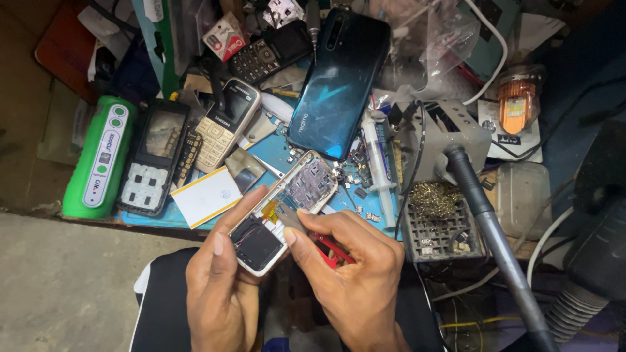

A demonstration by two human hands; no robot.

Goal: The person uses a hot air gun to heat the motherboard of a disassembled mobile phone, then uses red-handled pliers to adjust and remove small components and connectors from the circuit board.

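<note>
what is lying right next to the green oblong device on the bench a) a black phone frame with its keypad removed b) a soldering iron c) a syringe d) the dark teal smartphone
a: the black phone frame lies directly right of the green oblong device, while the syringe, teal smartphone and soldering iron all sit further right on the bench.

A cluttered blue workbench [150,218] fills the far side; bare grey concrete floor [72,280] lies near left, dimly lit.

I see even overhead light on the bench — glare on the dark blue phone back [339,78], corners dim, edges slightly soft.
</note>
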